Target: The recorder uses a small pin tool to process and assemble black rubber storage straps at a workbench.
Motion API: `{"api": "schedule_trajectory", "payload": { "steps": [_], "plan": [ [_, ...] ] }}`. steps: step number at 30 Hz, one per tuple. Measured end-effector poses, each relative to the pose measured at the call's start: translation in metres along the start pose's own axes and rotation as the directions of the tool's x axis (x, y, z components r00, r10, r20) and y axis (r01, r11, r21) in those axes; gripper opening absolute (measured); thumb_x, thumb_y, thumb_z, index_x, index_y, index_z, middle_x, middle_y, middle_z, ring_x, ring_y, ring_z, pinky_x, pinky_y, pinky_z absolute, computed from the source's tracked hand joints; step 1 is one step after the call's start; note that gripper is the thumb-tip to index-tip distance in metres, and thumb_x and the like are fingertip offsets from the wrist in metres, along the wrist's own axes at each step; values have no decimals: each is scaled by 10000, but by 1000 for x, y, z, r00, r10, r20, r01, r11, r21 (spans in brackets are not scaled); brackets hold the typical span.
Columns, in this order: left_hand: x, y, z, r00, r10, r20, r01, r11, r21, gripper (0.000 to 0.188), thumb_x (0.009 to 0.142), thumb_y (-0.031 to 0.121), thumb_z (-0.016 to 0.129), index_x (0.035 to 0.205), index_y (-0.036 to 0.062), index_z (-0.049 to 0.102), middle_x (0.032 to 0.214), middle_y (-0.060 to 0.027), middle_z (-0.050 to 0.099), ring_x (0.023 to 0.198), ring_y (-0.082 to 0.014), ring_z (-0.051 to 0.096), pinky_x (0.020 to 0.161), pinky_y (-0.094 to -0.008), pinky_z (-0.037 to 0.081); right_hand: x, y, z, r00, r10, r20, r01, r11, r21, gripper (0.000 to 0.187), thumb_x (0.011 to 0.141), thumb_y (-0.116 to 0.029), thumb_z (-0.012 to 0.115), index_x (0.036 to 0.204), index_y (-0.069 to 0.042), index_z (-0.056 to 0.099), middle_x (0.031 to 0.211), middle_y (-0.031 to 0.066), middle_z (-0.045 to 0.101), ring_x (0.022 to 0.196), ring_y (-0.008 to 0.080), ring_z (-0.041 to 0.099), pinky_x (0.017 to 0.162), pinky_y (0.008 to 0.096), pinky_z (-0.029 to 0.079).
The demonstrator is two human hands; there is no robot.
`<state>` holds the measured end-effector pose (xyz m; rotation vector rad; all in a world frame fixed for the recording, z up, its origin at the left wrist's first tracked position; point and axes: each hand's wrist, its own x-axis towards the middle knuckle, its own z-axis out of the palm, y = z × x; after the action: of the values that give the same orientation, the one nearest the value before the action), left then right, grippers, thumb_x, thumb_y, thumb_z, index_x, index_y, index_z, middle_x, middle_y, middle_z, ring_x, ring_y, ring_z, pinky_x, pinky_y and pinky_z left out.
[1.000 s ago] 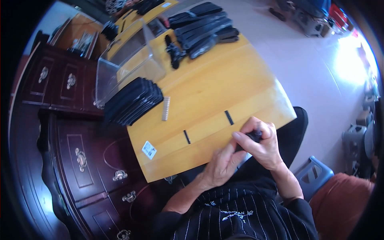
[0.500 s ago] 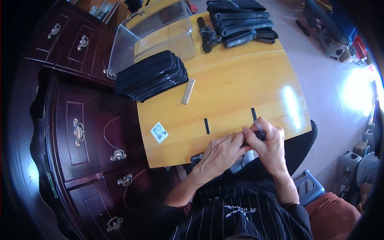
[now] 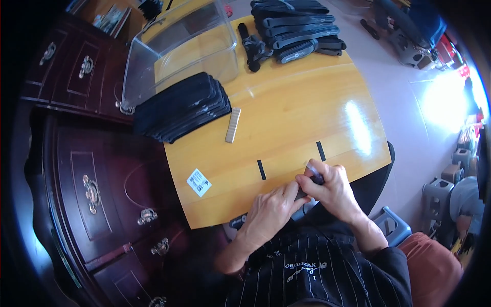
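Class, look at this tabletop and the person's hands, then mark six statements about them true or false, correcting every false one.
1. Two short black strips lie on the yellow wooden table, right of a white square label. True.
2. The strips touch each other. False: bare tabletop separates them.
3. A stack of flat black pieces lies nearer the person than the clear plastic box. True.
4. The stack lies right of both strips. False: it lies to their left.
5. The bare left hand and bare right hand meet at a small dark object. True.
6. The right hand lies flat, fingers spread. False: its fingers are bent around that object.
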<state>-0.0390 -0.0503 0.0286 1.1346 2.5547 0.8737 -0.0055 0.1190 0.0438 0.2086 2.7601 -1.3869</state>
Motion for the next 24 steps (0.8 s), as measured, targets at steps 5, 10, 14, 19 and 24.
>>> {"api": "schedule_trajectory", "payload": {
  "steps": [5,10,14,19,24],
  "plan": [
    [-26,-15,-2,982,-112,-155,49,931,-363,300,882,262,663,960,-8,557,673,-75,603,579,-229,627,496,-332,468,17,-9,20,852,198,484,-506,544,669,331,919,-417,599,827,-98,594,524,-57,422,489,12,384,442,200,299],
    [-71,-31,-17,838,-544,-43,229,422,-877,291,961,287,565,929,-2,580,618,38,454,500,-24,373,457,-182,290,99,-3,54,923,-361,-132,341,928,-153,288,871,-358,625,875,-74,672,793,72,637,595,246,621,577,341,489],
    [-81,-30,-10,808,-584,-73,201,389,-899,325,963,309,559,926,-14,562,603,33,445,489,-21,362,450,-180,287,128,-13,100,920,-392,1,375,879,-294,232,836,-323,661,986,-147,643,1226,99,550,676,301,659,578,387,541],
    [-92,-34,-5,839,-544,-24,304,505,-808,285,955,288,571,921,5,590,653,26,504,564,-46,424,513,-200,334,135,5,101,906,-416,76,413,834,-365,291,814,-273,663,1072,-159,591,1350,101,467,716,299,668,581,401,553],
    [-88,-32,-8,858,-513,43,330,485,-810,288,960,274,557,960,-13,574,651,28,479,559,-38,404,509,-195,326,168,11,65,878,-476,37,467,840,-275,444,781,-170,652,1174,-123,450,1033,100,638,765,324,652,634,429,526]
  ]
}}
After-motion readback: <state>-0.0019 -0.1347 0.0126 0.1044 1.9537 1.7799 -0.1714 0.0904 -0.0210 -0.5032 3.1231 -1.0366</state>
